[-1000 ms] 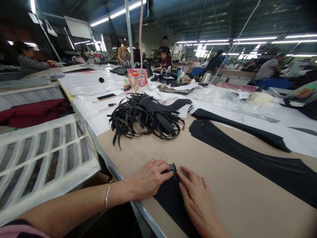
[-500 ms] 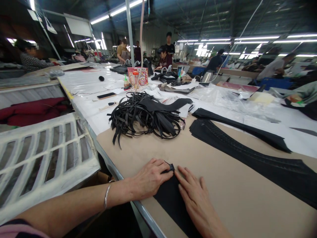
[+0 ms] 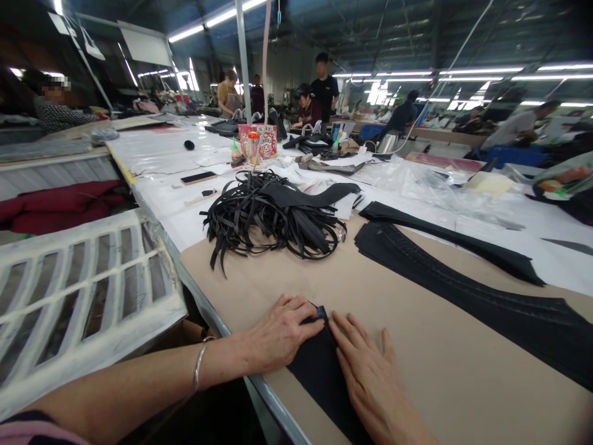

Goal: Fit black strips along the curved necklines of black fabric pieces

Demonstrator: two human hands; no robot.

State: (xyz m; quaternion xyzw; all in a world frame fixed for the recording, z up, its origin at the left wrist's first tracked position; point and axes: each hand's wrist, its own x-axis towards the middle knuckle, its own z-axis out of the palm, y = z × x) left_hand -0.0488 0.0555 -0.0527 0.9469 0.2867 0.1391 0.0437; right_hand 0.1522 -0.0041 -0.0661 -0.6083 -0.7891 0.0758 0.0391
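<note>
A black fabric piece (image 3: 319,371) lies on the brown paper (image 3: 417,346) at the table's near edge. My left hand (image 3: 278,334) rests on its left side, fingertips pinching the folded top corner. My right hand (image 3: 370,377) lies flat on its right side with the fingers stretched out and pressing down. A silver bracelet (image 3: 200,366) is on my left wrist.
A tangled pile of black straps (image 3: 273,216) sits farther back. Long black fabric strips (image 3: 463,272) stretch to the right. A phone (image 3: 199,178), bottles and a patterned box (image 3: 262,142) stand beyond. A white slatted frame (image 3: 78,290) is on the left. Several people work in the background.
My right hand has spread a little flatter over the fabric. A person in black at the far end has walked to the right. My left hand has hardly moved.
</note>
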